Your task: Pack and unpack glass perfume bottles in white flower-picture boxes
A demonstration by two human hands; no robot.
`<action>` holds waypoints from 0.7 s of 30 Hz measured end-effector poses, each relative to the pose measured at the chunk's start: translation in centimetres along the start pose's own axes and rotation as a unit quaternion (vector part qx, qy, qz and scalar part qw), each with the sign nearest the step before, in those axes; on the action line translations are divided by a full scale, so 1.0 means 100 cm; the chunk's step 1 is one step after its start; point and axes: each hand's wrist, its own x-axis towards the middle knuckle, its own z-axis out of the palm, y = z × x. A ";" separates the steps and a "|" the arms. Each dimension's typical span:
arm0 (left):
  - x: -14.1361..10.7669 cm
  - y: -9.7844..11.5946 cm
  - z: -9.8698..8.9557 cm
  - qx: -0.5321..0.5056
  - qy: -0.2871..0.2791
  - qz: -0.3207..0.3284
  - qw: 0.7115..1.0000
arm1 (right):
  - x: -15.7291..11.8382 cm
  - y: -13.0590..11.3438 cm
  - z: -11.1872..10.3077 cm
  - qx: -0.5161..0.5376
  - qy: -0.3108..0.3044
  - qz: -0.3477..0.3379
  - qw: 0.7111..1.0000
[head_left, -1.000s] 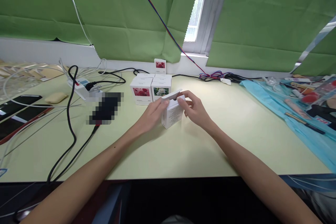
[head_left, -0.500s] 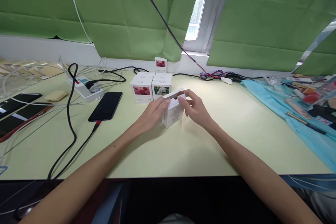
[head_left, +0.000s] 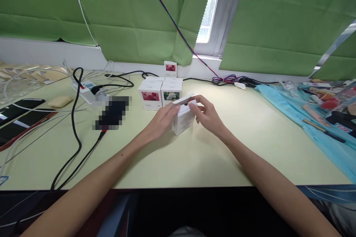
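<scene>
A small white cardboard box point(head_left: 184, 123) with fine print on its side stands on the table between my hands, its top flap partly raised. My left hand point(head_left: 162, 119) grips the box at its left edge, thumb by the flap. On the other side, my right hand point(head_left: 205, 113) is closed on the upper right edge, its thumb at the top. Whatever is inside the box is hidden. Just behind are several white boxes with flower pictures, among them one with pink flowers point(head_left: 151, 97) and one with white flowers point(head_left: 171, 96).
Another flower box point(head_left: 170, 69) stands by the wall. At left lie a blurred-out dark phone point(head_left: 112, 114) on a black cable point(head_left: 76, 144), a power strip point(head_left: 88, 92) and a yellowish soap-like piece point(head_left: 59, 102). A blue sheet point(head_left: 314, 129) with assorted items covers the right side.
</scene>
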 end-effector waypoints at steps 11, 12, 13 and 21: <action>0.000 -0.001 0.000 -0.026 -0.015 0.000 1.000 | 0.000 0.002 0.000 0.005 -0.002 -0.003 1.000; -0.001 -0.001 0.000 -0.029 -0.016 -0.001 0.999 | 0.000 0.002 0.000 0.005 -0.003 -0.002 1.000; -0.001 -0.001 0.000 -0.031 -0.016 -0.002 0.999 | 0.000 0.001 0.000 0.005 -0.003 -0.001 1.000; 0.000 -0.001 0.000 -0.022 -0.009 0.006 1.000 | 0.000 0.002 0.000 0.004 -0.002 -0.005 1.000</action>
